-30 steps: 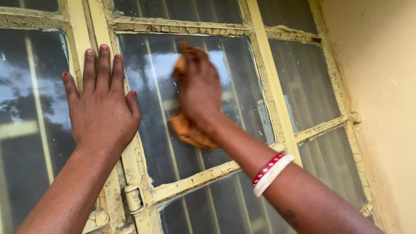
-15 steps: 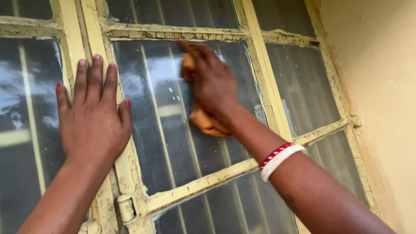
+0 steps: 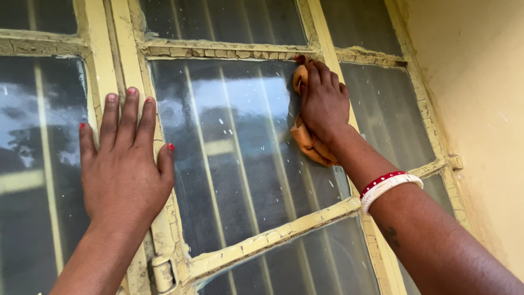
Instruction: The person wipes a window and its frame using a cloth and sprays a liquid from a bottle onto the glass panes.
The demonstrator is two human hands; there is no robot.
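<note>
My right hand (image 3: 323, 102) presses an orange cloth (image 3: 307, 143) against the top right corner of a dusty glass pane (image 3: 240, 153). The cloth bulges out under the palm and beside the fingers. My left hand (image 3: 125, 164) lies flat with fingers spread on the peeling yellow window frame (image 3: 164, 229) left of that pane, partly over the neighbouring pane. It holds nothing. A red and white bangle (image 3: 387, 184) sits on my right wrist.
The window has several panes set in cracked yellow bars, with vertical rods behind the glass. A hinge (image 3: 162, 271) sits on the frame below my left hand. A yellow wall (image 3: 480, 98) runs along the right side.
My right hand has moved the cloth rightward across the pane, from its upper middle to the top right corner. My left hand stays flat on the frame.
</note>
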